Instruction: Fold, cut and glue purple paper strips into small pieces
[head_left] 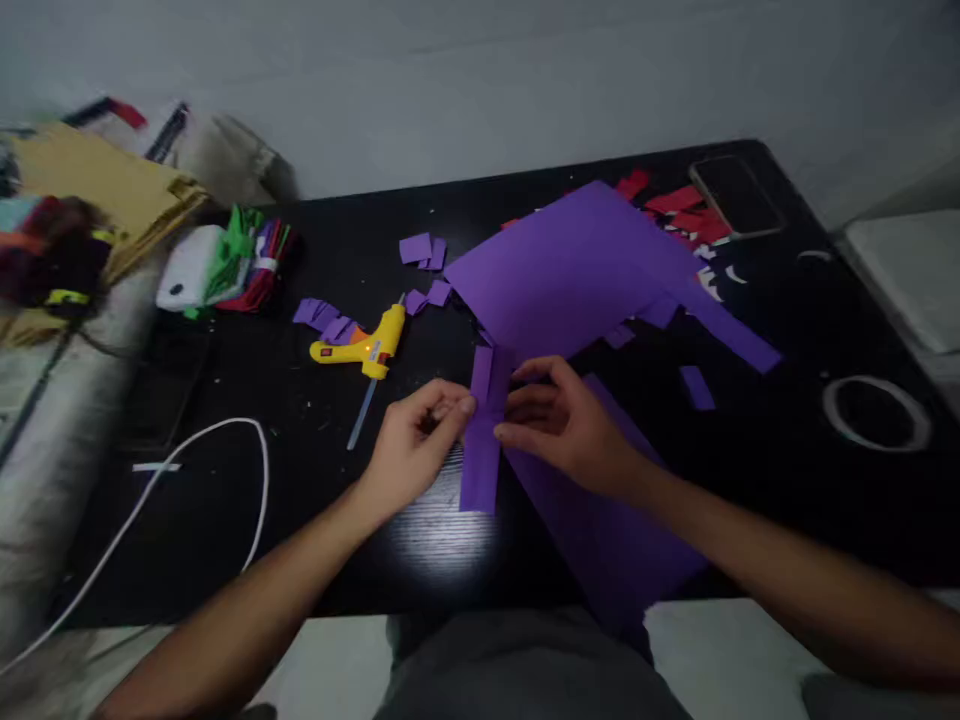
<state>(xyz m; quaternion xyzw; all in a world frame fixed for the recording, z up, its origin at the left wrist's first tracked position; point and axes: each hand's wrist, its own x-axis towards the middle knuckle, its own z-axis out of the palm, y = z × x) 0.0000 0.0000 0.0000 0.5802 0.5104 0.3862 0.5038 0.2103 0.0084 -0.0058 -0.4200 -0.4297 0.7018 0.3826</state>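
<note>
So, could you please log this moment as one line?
left hand: pinching purple strip | right hand: pinching it too | glue gun: lying apart

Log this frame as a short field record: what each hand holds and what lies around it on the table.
Surface: black table
Left hand: left hand pinches narrow purple paper strip
Right hand: right hand grips the same strip from the other side
Under right forearm: flat purple paper sheet
Behind hands: large bent purple paper sheet
Left of strip: yellow plastic glue gun, small purple paper scraps
Far right: red paper scraps, dark smartphone, white ring
Near left: white cable
</note>
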